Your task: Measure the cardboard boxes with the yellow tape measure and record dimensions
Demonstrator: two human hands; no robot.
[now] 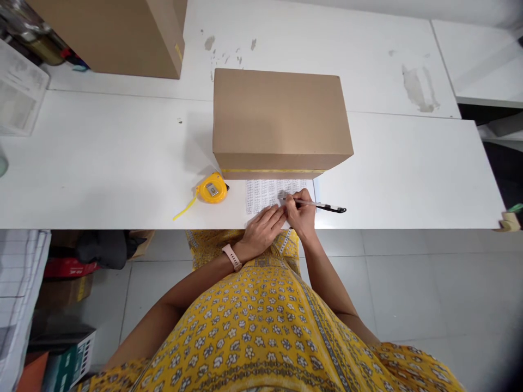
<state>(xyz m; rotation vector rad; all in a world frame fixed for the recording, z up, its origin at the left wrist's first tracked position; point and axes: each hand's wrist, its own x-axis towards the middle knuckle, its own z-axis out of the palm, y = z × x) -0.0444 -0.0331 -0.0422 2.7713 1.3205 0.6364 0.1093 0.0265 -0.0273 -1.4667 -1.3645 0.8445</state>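
My right hand point(301, 213) is closed around a pen point(327, 207), its tip down on a sheet of paper point(261, 195) covered in rows of small marks. Flat on the lower part of that sheet lies my left hand point(263, 231), fingers stretched out and holding nothing, close beside the right. Just beyond the paper stands a closed cardboard box point(280, 114) with a strip of yellow tape along its near side; it hides the sheet's far edge. A yellow tape measure point(212, 188) rests left of the paper, a short length of its strap trailing toward the table edge.
The white table point(408, 174) has worn patches toward the back. A larger cardboard box point(122, 38) stands at the back left, near a pale container point(20, 90). Below the table at left are a red box point(69, 267) and other stored items.
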